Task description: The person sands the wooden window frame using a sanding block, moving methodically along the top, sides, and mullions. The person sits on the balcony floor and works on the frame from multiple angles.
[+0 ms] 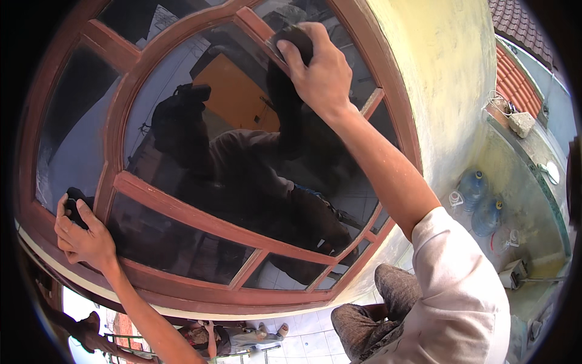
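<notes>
A large wooden window frame [200, 205], painted reddish brown and divided by curved bars, fills the view before me. High up, my right hand [321, 70] is closed round a dark folded sheet [298, 43], perhaps sandpaper, and presses it at a slanting bar [253, 25]. At the frame's lower left corner, my left hand [86, 238] grips the bottom rail with bent fingers. The dark patch between its thumb and fingers may be a reflection; I cannot tell. Dark glass [242, 164] mirrors my raised arm and body.
A pale yellow wall [445, 67] curves along the window's right side. Blue water jugs [487, 215] stand lower right, below a ledge with a stone block [521, 124]. Another person [227, 340] is on the tiled floor [309, 343] far below. My bent knees [370, 309] show at lower centre.
</notes>
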`<action>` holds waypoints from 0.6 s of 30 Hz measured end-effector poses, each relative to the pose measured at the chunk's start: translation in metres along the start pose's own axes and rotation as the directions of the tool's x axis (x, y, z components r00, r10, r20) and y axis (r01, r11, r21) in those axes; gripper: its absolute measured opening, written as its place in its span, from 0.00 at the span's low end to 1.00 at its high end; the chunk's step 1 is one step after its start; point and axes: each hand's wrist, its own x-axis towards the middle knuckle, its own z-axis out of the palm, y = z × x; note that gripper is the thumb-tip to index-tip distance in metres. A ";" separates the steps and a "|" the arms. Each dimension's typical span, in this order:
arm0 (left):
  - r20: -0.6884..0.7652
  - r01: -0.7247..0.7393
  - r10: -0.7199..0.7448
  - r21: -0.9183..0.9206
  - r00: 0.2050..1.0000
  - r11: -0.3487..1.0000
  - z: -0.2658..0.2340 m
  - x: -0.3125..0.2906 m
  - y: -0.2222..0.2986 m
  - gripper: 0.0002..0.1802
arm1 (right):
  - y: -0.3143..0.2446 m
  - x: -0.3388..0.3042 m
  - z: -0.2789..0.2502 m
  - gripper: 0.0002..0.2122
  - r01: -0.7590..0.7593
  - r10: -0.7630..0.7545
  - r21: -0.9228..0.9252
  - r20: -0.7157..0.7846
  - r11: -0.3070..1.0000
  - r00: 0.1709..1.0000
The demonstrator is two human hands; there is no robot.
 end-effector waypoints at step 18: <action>0.028 0.024 -0.024 -0.017 0.999 1.000 0.001 -0.001 0.006 0.21 | -0.004 0.010 0.002 0.19 0.017 -0.018 0.036 0.022 0.999 1.000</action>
